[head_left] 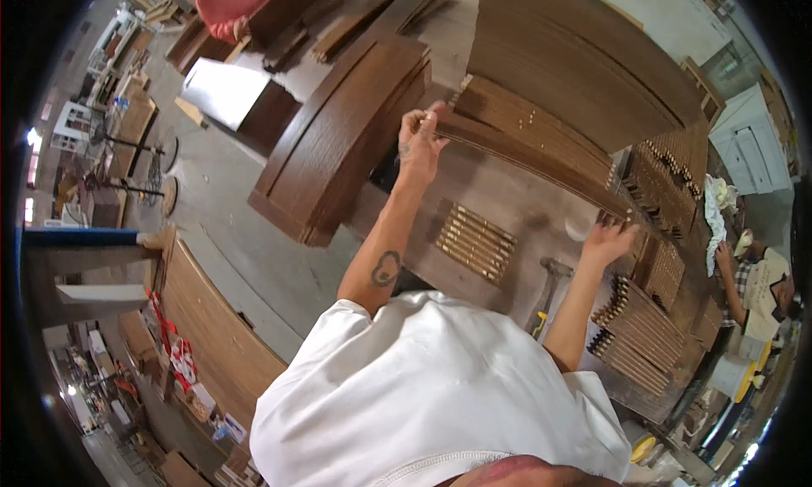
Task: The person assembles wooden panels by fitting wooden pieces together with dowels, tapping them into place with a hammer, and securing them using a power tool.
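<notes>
A long, narrow dark-brown wooden board point(526, 162) lies across the bench in front of me. At its left end my left hand point(419, 142) is closed, thumb and fingers pinching the wood. Close to the board's right end is my right hand point(607, 240), its fingers apart and slightly blurred; whether they touch the wood I cannot tell. Just beyond the board sits a row of similar brown slats point(529, 119) with small pale pegs on top. Nearer to me, a bundle of short slats point(476, 242) rests on the bench, beside a hammer point(548, 288) with a yellow-and-black handle.
Stacked brown panels point(338, 140) stand at the left. A large brown panel point(584, 64) is at the back. Several slat bundles point(639, 335) with dark pegged ends fill the bench's right side. Another person point(761, 288) is at the far right. A fan point(156, 153) stands far left.
</notes>
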### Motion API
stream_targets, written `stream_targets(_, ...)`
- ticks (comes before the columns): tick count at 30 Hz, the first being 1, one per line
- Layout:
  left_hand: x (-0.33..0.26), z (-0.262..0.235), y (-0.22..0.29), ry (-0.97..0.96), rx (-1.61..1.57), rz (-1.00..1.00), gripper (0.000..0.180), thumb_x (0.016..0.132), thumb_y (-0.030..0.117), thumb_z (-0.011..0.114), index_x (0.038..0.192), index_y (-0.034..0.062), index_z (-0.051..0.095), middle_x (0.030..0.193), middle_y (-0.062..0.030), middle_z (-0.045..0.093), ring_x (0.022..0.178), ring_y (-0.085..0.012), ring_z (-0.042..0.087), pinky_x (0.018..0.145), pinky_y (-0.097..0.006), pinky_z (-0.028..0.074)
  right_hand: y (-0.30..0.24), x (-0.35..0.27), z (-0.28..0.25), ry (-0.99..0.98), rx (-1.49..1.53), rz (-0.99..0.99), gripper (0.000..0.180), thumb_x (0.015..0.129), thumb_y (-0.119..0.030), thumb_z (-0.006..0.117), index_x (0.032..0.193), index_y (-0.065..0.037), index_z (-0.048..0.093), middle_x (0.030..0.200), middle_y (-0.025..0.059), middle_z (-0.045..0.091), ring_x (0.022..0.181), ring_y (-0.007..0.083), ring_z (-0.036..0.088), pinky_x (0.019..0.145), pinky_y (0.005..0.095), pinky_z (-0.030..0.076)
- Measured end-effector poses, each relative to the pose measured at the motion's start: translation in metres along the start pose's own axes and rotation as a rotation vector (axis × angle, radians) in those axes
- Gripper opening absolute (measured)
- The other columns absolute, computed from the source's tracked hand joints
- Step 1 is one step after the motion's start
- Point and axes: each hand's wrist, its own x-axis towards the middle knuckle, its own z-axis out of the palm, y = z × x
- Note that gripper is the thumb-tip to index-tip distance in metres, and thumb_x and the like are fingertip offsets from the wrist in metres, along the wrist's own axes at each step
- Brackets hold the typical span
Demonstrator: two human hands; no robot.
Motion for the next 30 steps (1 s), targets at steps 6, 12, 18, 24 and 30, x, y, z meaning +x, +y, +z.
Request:
stream_targets(6, -0.095, 0.006, 0.025, -0.156, -0.191, -0.026, 0.053, 0.093, 0.011, 0.055, 0.140, 0.0066, 0.030, 0.141, -0.0105, 0.043, 0.119, -0.0220, 0.050, 0.091, -0.034, 0.047, -0.069, -0.068, 0.100, -0.331, 0.182, -0.080, 0.053, 0.096, -0.044, 0.047, 0.120, 0.003, 0.046, 0.108, 0.0157, 0.056, 0.104, 0.0295, 0.053, 0.098, 0.0451, 0.042)
stream_targets(12, -0.138, -0.087, -0.026, -0.187, 0.546, 0.049, 0.076, 0.083, 0.032, 0.071, 0.142, 0.0037, 0.032, 0.143, -0.0136, 0.042, 0.130, -0.0264, 0.041, 0.105, -0.038, 0.035, -0.103, -0.129, 0.166, -0.536, -0.117, -0.263, 0.059, 0.090, -0.057, 0.049, 0.107, -0.001, 0.052, 0.087, 0.0109, 0.055, 0.089, 0.0263, 0.056, 0.086, 0.0467, 0.048)
stream_targets(18, -0.181, -0.130, -0.065, -0.288, 1.298, 0.041, 0.086, 0.067, 0.032, 0.081, 0.137, 0.0038, 0.040, 0.139, -0.0192, 0.044, 0.129, -0.0345, 0.041, 0.106, -0.040, 0.035, -0.066, -0.175, 0.171, -1.057, -0.276, -0.021, 0.067, 0.086, -0.065, 0.049, 0.101, 0.000, 0.055, 0.076, 0.0105, 0.054, 0.069, 0.0258, 0.057, 0.076, 0.0483, 0.050)
stream_targets(24, -0.180, -0.126, -0.077, -0.263, 1.264, 0.164, 0.074, 0.069, 0.031, 0.078, 0.131, 0.0041, 0.047, 0.138, -0.0149, 0.047, 0.126, -0.0333, 0.044, 0.103, -0.040, 0.037, -0.038, -0.201, 0.173, -1.115, -0.277, -0.025, 0.065, 0.089, -0.060, 0.049, 0.098, 0.004, 0.054, 0.074, 0.0125, 0.053, 0.064, 0.0268, 0.058, 0.067, 0.0462, 0.052)
stream_targets(30, -0.182, -0.136, -0.083, -0.260, 1.390, 0.237, 0.071, 0.071, 0.035, 0.076, 0.129, 0.0047, 0.049, 0.139, -0.0094, 0.047, 0.126, -0.0303, 0.045, 0.103, -0.039, 0.038, -0.037, -0.208, 0.186, -1.147, -0.321, 0.019, 0.059, 0.091, -0.054, 0.050, 0.097, 0.005, 0.055, 0.073, 0.0128, 0.054, 0.065, 0.0272, 0.058, 0.066, 0.0450, 0.052)
